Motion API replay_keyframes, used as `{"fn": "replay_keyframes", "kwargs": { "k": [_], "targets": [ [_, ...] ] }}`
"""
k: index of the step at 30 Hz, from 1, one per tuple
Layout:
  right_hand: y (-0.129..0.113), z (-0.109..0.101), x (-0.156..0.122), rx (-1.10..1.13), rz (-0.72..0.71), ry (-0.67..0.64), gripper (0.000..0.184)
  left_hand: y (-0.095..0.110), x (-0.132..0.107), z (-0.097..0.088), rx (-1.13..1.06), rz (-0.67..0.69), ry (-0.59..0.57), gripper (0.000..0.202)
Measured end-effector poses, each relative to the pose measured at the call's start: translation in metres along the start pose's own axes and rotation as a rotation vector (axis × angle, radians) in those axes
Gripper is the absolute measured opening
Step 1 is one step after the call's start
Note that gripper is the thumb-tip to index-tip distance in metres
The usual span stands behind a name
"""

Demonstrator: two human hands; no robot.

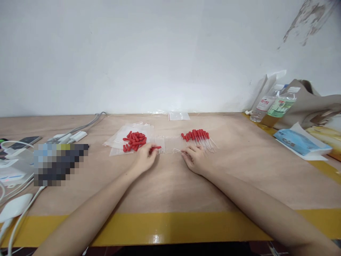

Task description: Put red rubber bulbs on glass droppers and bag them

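Note:
On the wooden table (170, 185), my left hand (145, 157) pinches a red rubber cap (156, 147) beside a loose pile of red caps (134, 140) lying on clear plastic bags. My right hand (194, 157) is closed around a thin clear glass tube (177, 150), its tip pointing toward the cap. Between the hands lies a row of bare clear tubes (170, 143). A cluster of finished droppers with red caps (197, 137) lies just beyond my right hand.
Cables, chargers and a phone (25, 142) crowd the left side. Two plastic bottles (275, 102), a bag and a blue packet (298, 141) sit at the right. A small clear bag (178, 116) lies by the white wall. Yellow tape (170, 227) edges the table's front.

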State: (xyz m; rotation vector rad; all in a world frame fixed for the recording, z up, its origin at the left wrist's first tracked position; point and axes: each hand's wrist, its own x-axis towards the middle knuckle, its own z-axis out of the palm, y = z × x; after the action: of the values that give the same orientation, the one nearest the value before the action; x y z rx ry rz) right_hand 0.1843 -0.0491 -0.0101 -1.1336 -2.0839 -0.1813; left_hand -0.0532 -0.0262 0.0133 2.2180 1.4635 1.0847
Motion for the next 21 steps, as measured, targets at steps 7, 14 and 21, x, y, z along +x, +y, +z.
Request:
{"fn": "replay_keyframes", "kwargs": {
  "k": [7, 14, 21],
  "targets": [
    [-0.004, -0.002, 0.001, -0.002, -0.05, -0.008, 0.019, 0.009, -0.012, 0.036, -0.443, -0.117, -0.192, 0.021],
    [-0.015, -0.002, 0.004, 0.011, -0.026, -0.027, 0.02, 0.013, -0.012, 0.034, -0.543, -0.148, -0.185, 0.021],
    [-0.015, -0.002, 0.002, 0.075, 0.006, -0.022, 0.017, 0.012, -0.011, 0.036, -0.627, -0.173, -0.18, 0.025]
  ]
}}
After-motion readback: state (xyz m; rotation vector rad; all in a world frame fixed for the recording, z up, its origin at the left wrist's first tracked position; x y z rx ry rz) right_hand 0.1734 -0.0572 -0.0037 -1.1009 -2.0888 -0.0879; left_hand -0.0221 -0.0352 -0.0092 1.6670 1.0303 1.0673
